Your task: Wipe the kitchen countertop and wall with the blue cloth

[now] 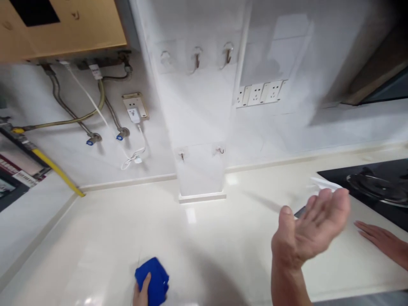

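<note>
At the lower edge of the head view, my left hand (pixel 142 293) grips a folded blue cloth (pixel 153 278) just above or on the pale counter, its thumb lying over the cloth. To the right, my right hand (pixel 309 233) is raised over the counter, open, thumb apart from the other fingers. No object shows in its palm. Behind its fingertips a white sheet-like piece (pixel 325 183) sticks out; whether it touches the hand I cannot tell. A small dark flat thing (pixel 299 212) is partly hidden behind the same hand.
Another person's hand (pixel 381 240) rests on the counter (pixel 105 238) at right, beside a black gas hob (pixel 379 187). A wall pillar (pixel 200 170) with hooks juts out. Under a gold water heater (pixel 70 29) run hoses, valves and a yellow pipe (pixel 57 170). Sockets (pixel 261 93) line the wall.
</note>
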Action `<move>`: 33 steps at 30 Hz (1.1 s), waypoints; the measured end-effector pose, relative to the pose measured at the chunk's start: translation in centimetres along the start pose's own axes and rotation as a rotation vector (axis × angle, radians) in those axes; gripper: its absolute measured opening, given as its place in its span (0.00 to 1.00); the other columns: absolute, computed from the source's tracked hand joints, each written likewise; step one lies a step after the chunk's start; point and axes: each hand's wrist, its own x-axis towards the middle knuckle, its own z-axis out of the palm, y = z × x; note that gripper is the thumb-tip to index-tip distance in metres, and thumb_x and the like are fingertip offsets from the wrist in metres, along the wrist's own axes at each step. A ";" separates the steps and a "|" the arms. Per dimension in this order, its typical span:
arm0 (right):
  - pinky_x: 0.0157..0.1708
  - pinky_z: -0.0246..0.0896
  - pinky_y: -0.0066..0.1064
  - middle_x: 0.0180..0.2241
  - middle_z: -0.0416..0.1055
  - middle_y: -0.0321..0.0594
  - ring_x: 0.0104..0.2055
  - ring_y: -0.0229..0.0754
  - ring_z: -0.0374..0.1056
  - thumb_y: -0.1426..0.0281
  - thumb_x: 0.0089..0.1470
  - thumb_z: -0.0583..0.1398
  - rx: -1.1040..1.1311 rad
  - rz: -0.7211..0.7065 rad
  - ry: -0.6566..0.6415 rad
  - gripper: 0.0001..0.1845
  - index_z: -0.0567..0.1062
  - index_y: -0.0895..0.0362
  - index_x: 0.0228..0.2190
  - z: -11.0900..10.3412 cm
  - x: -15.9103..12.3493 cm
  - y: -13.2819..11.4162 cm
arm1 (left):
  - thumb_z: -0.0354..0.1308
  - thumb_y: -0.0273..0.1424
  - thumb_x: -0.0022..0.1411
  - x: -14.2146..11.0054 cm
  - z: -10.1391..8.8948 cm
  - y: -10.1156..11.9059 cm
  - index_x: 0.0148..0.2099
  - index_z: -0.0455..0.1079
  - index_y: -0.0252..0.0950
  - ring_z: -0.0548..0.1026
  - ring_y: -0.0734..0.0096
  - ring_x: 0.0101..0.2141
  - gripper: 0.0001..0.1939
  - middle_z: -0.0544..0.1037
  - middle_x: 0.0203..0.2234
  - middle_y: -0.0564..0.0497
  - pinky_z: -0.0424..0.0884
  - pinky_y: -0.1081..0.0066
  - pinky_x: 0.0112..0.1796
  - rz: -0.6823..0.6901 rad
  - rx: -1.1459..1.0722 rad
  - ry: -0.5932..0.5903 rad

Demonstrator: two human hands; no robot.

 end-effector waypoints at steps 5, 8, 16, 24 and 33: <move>0.64 0.49 0.64 0.69 0.45 0.50 0.71 0.57 0.44 0.72 0.60 0.54 -0.070 -0.114 -0.413 0.36 0.50 0.55 0.67 3.1 -8.9 -1.3 | 0.71 0.42 0.46 0.3 1.0 1.0 0.51 0.67 0.37 0.81 0.49 0.31 0.32 0.82 0.32 0.42 0.79 0.57 0.28 0.068 0.114 -0.129; 0.63 0.60 0.52 0.66 0.55 0.49 0.68 0.51 0.52 0.74 0.60 0.52 -0.021 -0.116 -0.852 0.31 0.58 0.54 0.64 4.0 -17.1 0.4 | 0.72 0.44 0.44 1.4 0.2 1.3 0.52 0.67 0.37 0.81 0.46 0.31 0.35 0.82 0.31 0.40 0.79 0.57 0.27 0.032 0.149 -0.210; 0.59 0.65 0.43 0.59 0.68 0.47 0.60 0.53 0.65 0.75 0.50 0.56 -0.134 -0.053 -1.510 0.27 0.73 0.54 0.53 1.5 -30.7 4.0 | 0.72 0.39 0.48 4.1 -1.1 2.4 0.55 0.67 0.37 0.81 0.49 0.34 0.33 0.82 0.35 0.41 0.81 0.57 0.32 -0.057 0.157 -0.359; 0.56 0.68 0.42 0.64 0.59 0.52 0.61 0.49 0.64 0.69 0.61 0.52 -0.349 -0.028 -1.167 0.27 0.63 0.54 0.61 2.3 -26.1 7.1 | 0.70 0.41 0.50 8.5 -3.5 6.2 0.54 0.69 0.37 0.81 0.49 0.35 0.31 0.82 0.36 0.41 0.81 0.54 0.33 -0.011 0.193 -0.294; 0.42 0.76 0.43 0.62 0.59 0.53 0.47 0.45 0.74 0.70 0.63 0.52 -0.298 -0.066 -0.301 0.26 0.59 0.51 0.62 3.9 -11.0 0.1 | 0.67 0.43 0.52 13.8 -4.8 6.3 0.53 0.71 0.38 0.81 0.51 0.40 0.28 0.82 0.39 0.44 0.79 0.53 0.44 0.034 0.281 -0.267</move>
